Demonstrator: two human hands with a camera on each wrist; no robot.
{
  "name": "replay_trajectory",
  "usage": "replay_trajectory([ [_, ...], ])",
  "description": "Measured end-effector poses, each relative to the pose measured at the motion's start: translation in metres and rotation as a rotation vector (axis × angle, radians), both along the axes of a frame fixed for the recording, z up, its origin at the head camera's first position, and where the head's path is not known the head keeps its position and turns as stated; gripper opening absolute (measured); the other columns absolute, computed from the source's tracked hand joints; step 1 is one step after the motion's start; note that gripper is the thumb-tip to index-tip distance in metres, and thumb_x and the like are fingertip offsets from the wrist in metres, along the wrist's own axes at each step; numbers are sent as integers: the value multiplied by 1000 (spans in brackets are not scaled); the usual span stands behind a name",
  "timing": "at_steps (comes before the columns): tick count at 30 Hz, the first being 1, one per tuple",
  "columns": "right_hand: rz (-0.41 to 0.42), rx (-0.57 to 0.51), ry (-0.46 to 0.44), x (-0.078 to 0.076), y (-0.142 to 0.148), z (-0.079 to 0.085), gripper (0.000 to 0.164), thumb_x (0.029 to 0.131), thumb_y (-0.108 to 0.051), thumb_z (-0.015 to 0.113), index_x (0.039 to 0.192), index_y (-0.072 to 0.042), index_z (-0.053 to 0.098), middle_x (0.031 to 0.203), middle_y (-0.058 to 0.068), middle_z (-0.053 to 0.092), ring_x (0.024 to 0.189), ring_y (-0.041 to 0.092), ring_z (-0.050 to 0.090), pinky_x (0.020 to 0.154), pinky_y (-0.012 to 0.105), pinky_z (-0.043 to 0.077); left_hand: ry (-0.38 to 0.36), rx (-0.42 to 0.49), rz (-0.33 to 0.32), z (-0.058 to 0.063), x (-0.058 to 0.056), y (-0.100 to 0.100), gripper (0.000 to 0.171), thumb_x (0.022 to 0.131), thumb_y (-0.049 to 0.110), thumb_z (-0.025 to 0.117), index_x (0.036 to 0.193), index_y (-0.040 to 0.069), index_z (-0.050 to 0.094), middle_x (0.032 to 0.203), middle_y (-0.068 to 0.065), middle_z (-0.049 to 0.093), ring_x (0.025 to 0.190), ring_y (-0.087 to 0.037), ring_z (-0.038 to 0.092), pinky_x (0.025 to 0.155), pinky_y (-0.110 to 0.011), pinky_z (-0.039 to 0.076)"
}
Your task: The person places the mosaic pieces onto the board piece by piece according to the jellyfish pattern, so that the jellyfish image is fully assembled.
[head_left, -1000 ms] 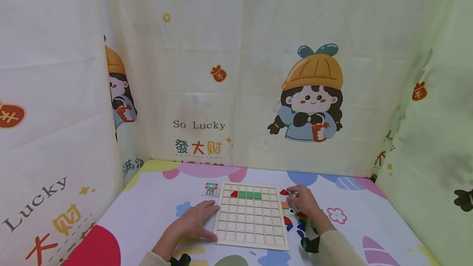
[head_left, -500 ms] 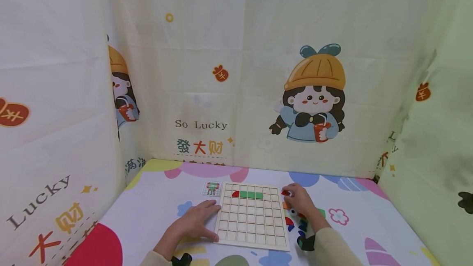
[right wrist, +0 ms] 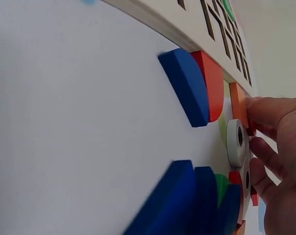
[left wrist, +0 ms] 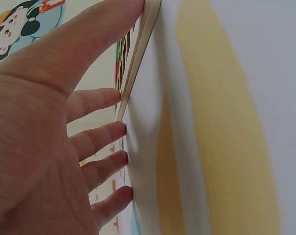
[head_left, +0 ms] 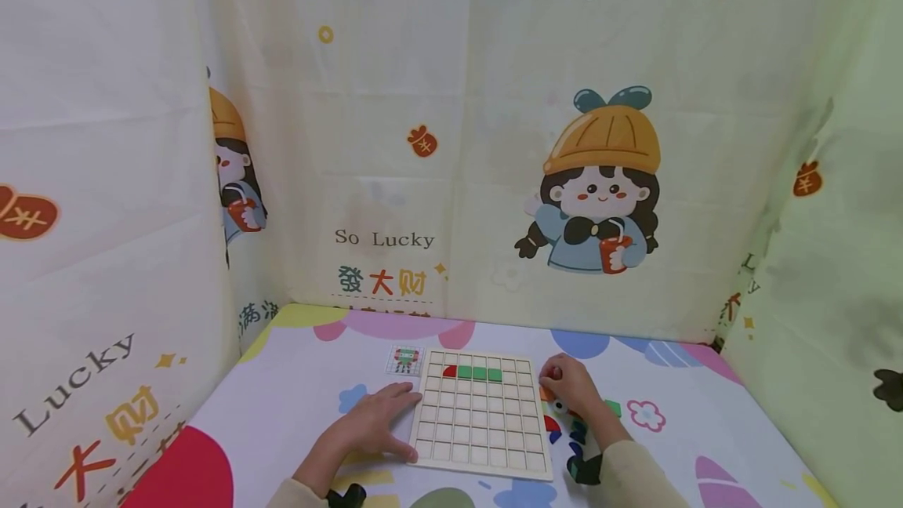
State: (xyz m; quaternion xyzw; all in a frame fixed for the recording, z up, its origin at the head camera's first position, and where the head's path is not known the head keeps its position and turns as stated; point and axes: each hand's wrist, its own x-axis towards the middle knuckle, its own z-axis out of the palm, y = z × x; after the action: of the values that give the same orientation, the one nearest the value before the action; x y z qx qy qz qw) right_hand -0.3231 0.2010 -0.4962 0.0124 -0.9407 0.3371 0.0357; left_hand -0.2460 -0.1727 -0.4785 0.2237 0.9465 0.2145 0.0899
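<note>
My left hand (head_left: 377, 418) rests against the left edge of a pale wooden grid board (head_left: 487, 415), its thumb at the near corner and its fingers extended along the side. A red rounded piece (head_left: 450, 371) and several green squares (head_left: 480, 373) lie in a row near the board's far side. Right of the board, my right hand (head_left: 574, 384) has its fingers bent together, pinching a small red piece (head_left: 557, 373) mostly hidden by them. Beside its fingertips in the right wrist view are an orange block (right wrist: 238, 105) and a white eye-like disc (right wrist: 232, 149).
Loose pieces lie along the board's right side, including a blue half-round (right wrist: 184, 83), a red curved one (right wrist: 215, 88) and a green one (head_left: 612, 408). A small pattern card (head_left: 405, 360) lies off the board's far left corner. Printed cloth walls (head_left: 494, 179) enclose the table.
My right hand has reached the red piece beside the board's far right and closed its fingers on it, covering most of it. The left hand stays at the board's edge.
</note>
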Motion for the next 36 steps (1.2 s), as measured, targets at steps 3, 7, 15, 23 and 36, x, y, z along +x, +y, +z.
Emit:
replay_trajectory([
  [3,6,-7,3,2,0,0,10,85,-6,71,86,-16,69,96,2,64,85,17,53,71,27,54,-3,4,1,0,0,0,94,65,59,81,143,19,47,154,-9,38,141,-37,35,111,-61,32],
  [7,15,-20,0,2,1,1,17,84,-2,69,97,-13,70,104,6,65,86,19,55,71,29,57,-3,0,1,-1,0,0,94,65,59,80,143,19,47,154,-9,37,141,-37,35,111,-62,32],
  [15,-36,1,-51,2,5,3,34,81,-12,76,114,-8,67,107,11,59,87,21,54,67,29,57,4,1,-5,-2,-1,-2,94,65,60,80,143,19,47,154,-9,38,141,-37,36,110,-61,33],
  [23,-42,31,-67,1,8,1,26,82,-14,75,105,-7,69,99,8,59,86,20,53,66,28,55,7,3,-6,-2,-2,-1,94,64,60,80,142,19,48,153,-9,38,140,-36,36,110,-61,34],
  [36,-48,-19,-49,3,4,3,21,83,-19,75,100,-9,69,98,7,58,85,19,52,66,26,52,-20,0,5,-1,-2,0,94,65,60,80,143,20,48,154,-8,38,141,-35,35,111,-61,33],
])
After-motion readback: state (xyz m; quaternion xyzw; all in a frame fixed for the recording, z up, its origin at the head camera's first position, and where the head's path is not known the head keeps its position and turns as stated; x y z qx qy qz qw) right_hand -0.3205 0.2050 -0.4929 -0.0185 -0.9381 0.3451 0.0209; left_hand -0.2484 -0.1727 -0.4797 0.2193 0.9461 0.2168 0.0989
